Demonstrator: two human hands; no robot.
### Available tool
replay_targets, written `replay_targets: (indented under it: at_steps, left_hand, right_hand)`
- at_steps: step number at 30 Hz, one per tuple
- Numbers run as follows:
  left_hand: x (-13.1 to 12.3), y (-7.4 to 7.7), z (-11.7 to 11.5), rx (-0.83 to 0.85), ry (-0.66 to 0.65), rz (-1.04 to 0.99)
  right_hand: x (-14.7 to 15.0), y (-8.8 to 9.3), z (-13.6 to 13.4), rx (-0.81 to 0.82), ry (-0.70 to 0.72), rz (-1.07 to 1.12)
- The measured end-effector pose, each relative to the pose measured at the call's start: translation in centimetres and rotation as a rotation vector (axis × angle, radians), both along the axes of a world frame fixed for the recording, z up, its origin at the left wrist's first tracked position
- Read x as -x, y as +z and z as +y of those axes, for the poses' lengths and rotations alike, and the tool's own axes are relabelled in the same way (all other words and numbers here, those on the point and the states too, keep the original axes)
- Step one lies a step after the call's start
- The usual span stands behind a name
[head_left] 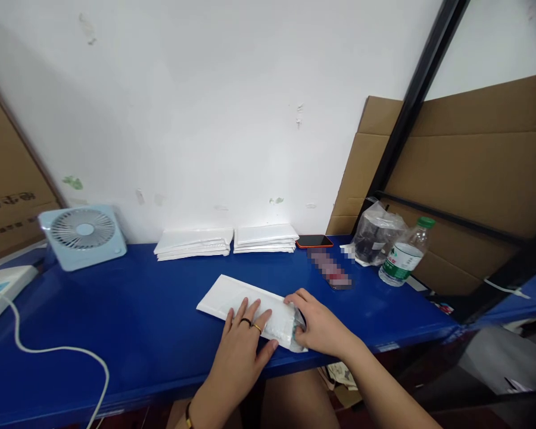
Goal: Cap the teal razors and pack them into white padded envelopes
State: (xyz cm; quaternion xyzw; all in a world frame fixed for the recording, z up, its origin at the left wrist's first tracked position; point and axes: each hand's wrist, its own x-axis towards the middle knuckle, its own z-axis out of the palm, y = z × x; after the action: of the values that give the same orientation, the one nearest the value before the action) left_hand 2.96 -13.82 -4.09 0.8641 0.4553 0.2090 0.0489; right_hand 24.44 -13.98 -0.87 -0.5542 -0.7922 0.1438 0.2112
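Note:
A white padded envelope (232, 296) lies flat on the blue table (152, 316) near its front edge. My left hand (243, 342) rests flat on the envelope with fingers spread, two rings showing. My right hand (317, 325) is at the envelope's right end, fingers curled around a clear plastic-wrapped item (297, 330) at the opening. What the wrapping holds is hidden.
Two stacks of white envelopes (194, 243) (265, 238) lie by the wall. A small blue fan (84, 235) stands at left, a white cable (58, 350) beside it. A phone (314, 241), a plastic bag (377, 235) and a water bottle (405, 256) sit at right. Cardboard (469, 173) leans behind.

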Motion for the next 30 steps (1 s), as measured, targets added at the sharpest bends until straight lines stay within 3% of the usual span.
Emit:
replay_targets:
  at_steps: [7,10,13,15,19,22,25,30]
  left_hand:
    - [0.1,0.2,1.3,0.081,0.019,-0.024]
    - [0.3,0.2,2.8,0.021,0.066,-0.027]
    - [0.1,0.7,3.6,-0.063,0.127,-0.052]
    - [0.0,1.4,3.1,-0.067,0.104,-0.096]
    - [-0.3,2.1,-0.1,0.043,-0.122,-0.209]
    - [-0.5,1.7,-2.2,0.042,-0.167,-0.210]
    - [-0.7,1.2,-2.8,0.038,-0.086,-0.239]
    - [-0.8,1.2,-1.5,0.126,0.152,-0.283]
  right_hand:
    - [-0.9,-0.9,0.5,-0.019,-0.134,-0.032]
    - [-1.5,-0.7,0.0,0.107,-0.067,0.028]
    - [-2.0,-0.3,-0.6,0.197,0.098,0.092]
    - [-2.3,0.0,-0.8,0.156,0.180,0.098]
    - [-2.6,0.4,-0.9,-0.050,0.225,0.083]
    - [-2.5,0.5,-0.7,-0.026,0.295,0.136]
    - [-1.9,0.2,-0.5,0.026,0.266,0.207]
    - [-0.2,-1.2,0.2,-0.016,0.066,0.186]
